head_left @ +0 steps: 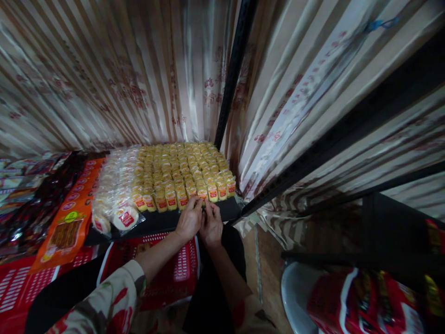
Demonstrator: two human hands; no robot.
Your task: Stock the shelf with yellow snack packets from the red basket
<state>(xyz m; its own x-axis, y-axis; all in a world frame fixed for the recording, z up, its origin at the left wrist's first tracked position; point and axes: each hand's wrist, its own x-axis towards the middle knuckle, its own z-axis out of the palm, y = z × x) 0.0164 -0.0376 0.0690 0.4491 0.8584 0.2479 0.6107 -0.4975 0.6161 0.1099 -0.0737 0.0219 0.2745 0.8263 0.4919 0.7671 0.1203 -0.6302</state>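
Small packaged yellow cakes (181,174) in clear wrappers with red labels stand in tight rows on a black shelf (158,223). At the front edge, my left hand (190,219) and my right hand (211,226) meet side by side. Their fingers are bent and pinch at the lower end of one front-row packaged cake (202,191), whose bottom they partly cover. Left of the yellow rows lie round white packaged cakes (125,218) with a red label, stacked in clear wrappers.
An orange snack bag (71,220) and dark packets (45,204) lie farther left. Red baskets (167,273) stand below the shelf. Black metal posts (232,69) frame the corner before striped curtains (146,69). At lower right, a pale basin (295,292) sits beside red packages (330,301).
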